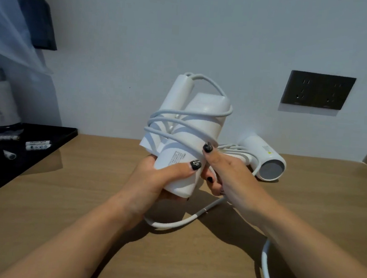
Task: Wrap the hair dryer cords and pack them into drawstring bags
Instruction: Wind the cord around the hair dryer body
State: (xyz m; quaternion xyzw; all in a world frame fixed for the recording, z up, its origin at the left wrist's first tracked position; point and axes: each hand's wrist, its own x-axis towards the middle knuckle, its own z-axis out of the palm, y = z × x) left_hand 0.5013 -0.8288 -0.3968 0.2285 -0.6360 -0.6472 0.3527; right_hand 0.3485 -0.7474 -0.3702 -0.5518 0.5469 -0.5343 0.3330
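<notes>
A white hair dryer (pixel 198 118) with its handle folded is held upright above the wooden table (pixel 63 206). My left hand (pixel 153 180) grips its lower end. Several turns of its white cord (pixel 186 114) run around the body and handle. My right hand (pixel 226 173) presses a thumb on the wound cord and pinches the cord's loose part, which trails in a loop (pixel 171 224) over the table and off the lower right edge. A second white hair dryer (pixel 264 159) lies on the table behind my right hand, its cord bunched beside it. No drawstring bag is visible.
A black tray (pixel 53 137) with small white tubes and packets sits at the left, a white bottle (pixel 2 102) behind it. A dark double wall socket (pixel 318 90) is on the wall at the right. Sheer curtain hangs at the upper left.
</notes>
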